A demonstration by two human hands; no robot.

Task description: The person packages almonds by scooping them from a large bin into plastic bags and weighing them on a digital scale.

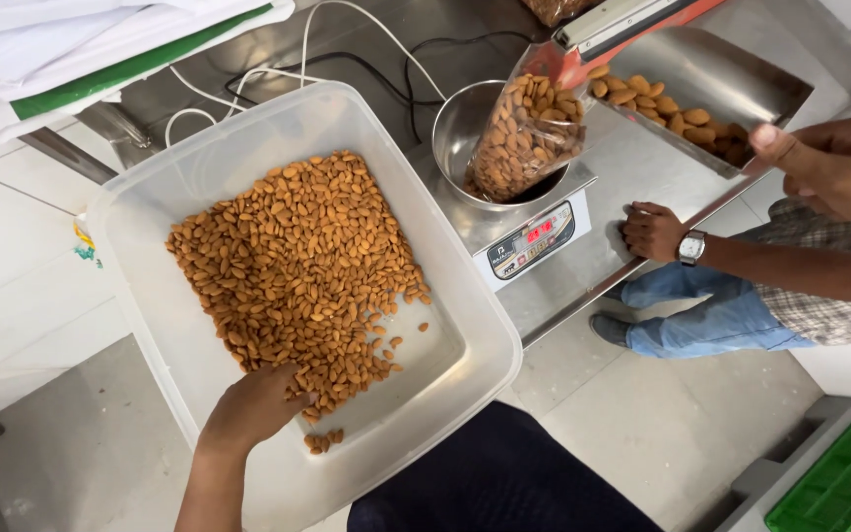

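One hand of the wearer, the left hand [253, 406], reaches into a translucent plastic tub [445, 384], its fingers [297, 399] curled down into the near edge of the heap of almonds [293, 266], which spreads away from them across the tub floor; whether they have closed on any nuts cannot be told. Beyond the fingers and to their right, a clear bag of almonds [524, 138] stands in a steel bowl [460, 123] on a digital scale [534, 236]. A co-worker's hand [652, 232] with a wristwatch rests on the steel surface [632, 158]; the wearer's right hand is out of view.
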